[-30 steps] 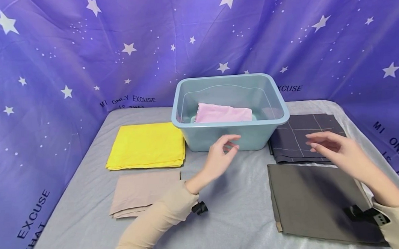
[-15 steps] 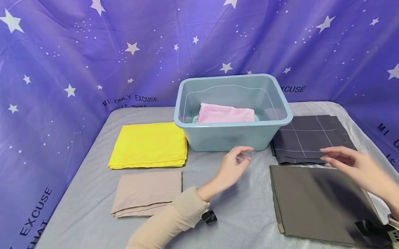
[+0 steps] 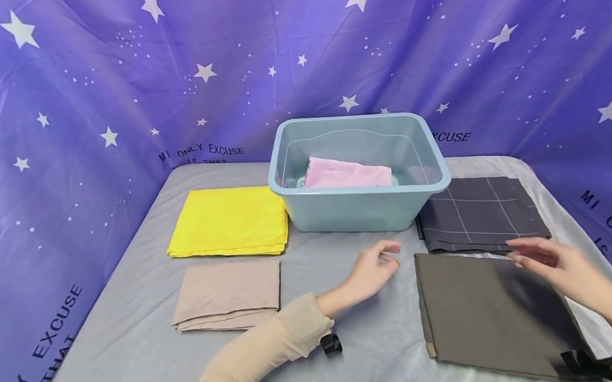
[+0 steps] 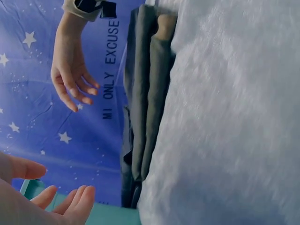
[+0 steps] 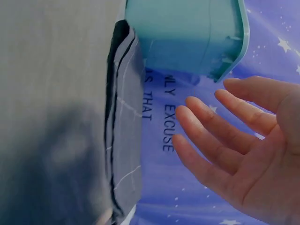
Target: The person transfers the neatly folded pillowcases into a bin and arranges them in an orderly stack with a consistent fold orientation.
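My left hand (image 3: 368, 273) hovers over the grey surface in front of the bin, fingers loosely bent with nothing between them. To its right lies a folded dark olive-brown cloth (image 3: 491, 314), whose thick folded edge shows in the left wrist view. Above that cloth's far right part hangs my right hand (image 3: 559, 264), empty, its fingers spread and relaxed in the right wrist view. Just beyond it is a folded dark cloth with a white grid (image 3: 478, 213). A folded pink cloth (image 3: 346, 172) lies inside the blue-green plastic bin (image 3: 346, 211).
At the left a folded yellow cloth (image 3: 229, 221) lies behind a folded beige cloth (image 3: 228, 293). Grey fabric (image 3: 131, 315) covers the table. A purple curtain with white stars (image 3: 139, 73) hangs behind and at both sides.
Both hands have moved right and nearer the front, the left away from the bin's front wall, the right from over the grid cloth toward the olive-brown one. The cloths stay put.
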`<state>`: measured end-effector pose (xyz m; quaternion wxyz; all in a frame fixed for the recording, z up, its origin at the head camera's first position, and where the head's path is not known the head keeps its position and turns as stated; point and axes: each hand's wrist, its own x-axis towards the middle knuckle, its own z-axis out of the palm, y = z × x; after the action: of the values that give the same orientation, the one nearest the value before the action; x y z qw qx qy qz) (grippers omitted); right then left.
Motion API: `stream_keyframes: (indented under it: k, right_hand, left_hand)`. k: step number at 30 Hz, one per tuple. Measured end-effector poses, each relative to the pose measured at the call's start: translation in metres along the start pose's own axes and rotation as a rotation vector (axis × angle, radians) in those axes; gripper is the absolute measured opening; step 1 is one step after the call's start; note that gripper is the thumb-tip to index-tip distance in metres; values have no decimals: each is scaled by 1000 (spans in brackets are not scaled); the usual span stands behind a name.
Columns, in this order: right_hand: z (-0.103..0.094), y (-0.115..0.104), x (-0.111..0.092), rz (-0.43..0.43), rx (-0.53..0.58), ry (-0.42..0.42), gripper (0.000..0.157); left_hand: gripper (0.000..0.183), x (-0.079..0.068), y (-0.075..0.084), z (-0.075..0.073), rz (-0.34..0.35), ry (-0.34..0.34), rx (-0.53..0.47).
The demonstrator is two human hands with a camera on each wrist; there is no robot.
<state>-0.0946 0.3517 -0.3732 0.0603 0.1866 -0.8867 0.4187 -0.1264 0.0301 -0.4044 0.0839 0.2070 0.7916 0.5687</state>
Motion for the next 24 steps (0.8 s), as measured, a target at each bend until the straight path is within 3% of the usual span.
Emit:
stream_keyframes:
  k: [11, 19, 24]
  right_hand:
    - [-11, 24, -15, -20, -56, -5, 53]
    - [-16, 35, -23, -9, -61, 1, 55]
    - [-17, 41, -28, 11, -63, 14, 58]
  left_hand:
    - [36, -5, -4, 24, -170, -92, -102]
    - [38, -9, -3, 40, -237, -108, -131]
    - [39, -10, -4, 47, -245, -95, -109]
